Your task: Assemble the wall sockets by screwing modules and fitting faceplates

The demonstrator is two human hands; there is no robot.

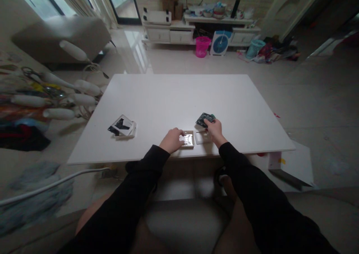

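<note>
My left hand (pixel 173 140) rests curled on a small white square housing (pixel 188 139) near the front edge of the white table (pixel 174 93). My right hand (pixel 215 129) reaches to a dark green circuit board (pixel 204 119) and its fingers pinch the board's near edge. A thin screwdriver with a red and black handle (pixel 201 131) lies under the right hand, beside a white square plate (pixel 202 138). To the left lies a white frame with black parts (pixel 122 127).
A rack of white-handled tools and scissors (pixel 53 95) stands left of the table. A grey sofa (pixel 64 33) is at the back left. A pink bin (pixel 202 46), a blue fan (pixel 221 42) and a TV cabinet (pixel 196 31) line the far wall.
</note>
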